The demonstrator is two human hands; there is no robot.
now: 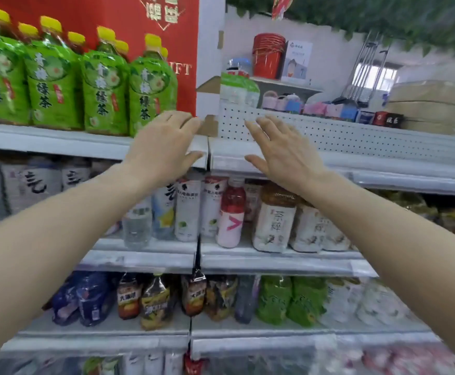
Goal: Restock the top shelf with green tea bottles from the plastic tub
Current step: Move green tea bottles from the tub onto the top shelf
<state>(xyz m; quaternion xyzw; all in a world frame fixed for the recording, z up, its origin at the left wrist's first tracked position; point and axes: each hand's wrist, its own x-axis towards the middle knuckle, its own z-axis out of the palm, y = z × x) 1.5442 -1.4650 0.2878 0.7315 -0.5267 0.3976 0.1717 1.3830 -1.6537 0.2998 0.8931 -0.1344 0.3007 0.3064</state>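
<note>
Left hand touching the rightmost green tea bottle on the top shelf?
Cannot tell. Head view: the open left hand overlaps the base of the rightmost green tea bottle, but a depth gap can't be ruled out.

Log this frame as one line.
left grip: open, empty, before top shelf edge | right grip: open, empty | tea bottles: row standing on top shelf, left | tub: not in view

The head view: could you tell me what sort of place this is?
Probably a small grocery shop: tiered white shelves packed with bottled drinks, green tea bottles lining the top shelf, and stacked red buckets behind.
</note>
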